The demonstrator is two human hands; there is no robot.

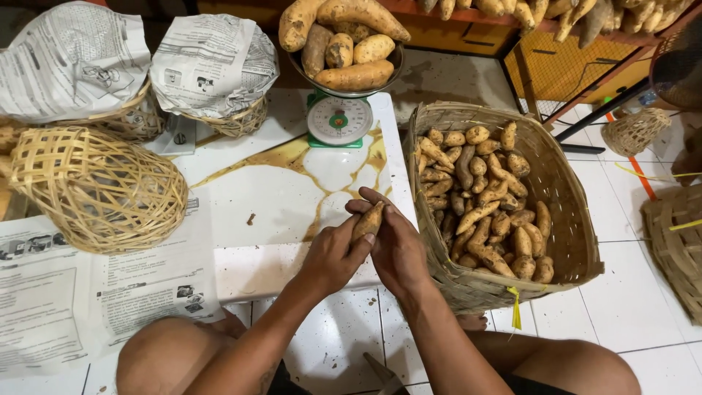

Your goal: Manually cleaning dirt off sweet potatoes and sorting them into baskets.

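Two hands [365, 252], one sweet potato [368, 222]

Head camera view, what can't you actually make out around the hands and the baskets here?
- Sweet potato, head view: the left hand and right hand cover most of it.
- Big basket: only the top layer shows; what lies beneath is hidden.
- Two covered baskets: newspaper hides their contents.
- Scale: dial too small to read.
- Tubers on the shelf: cut off by the top edge.
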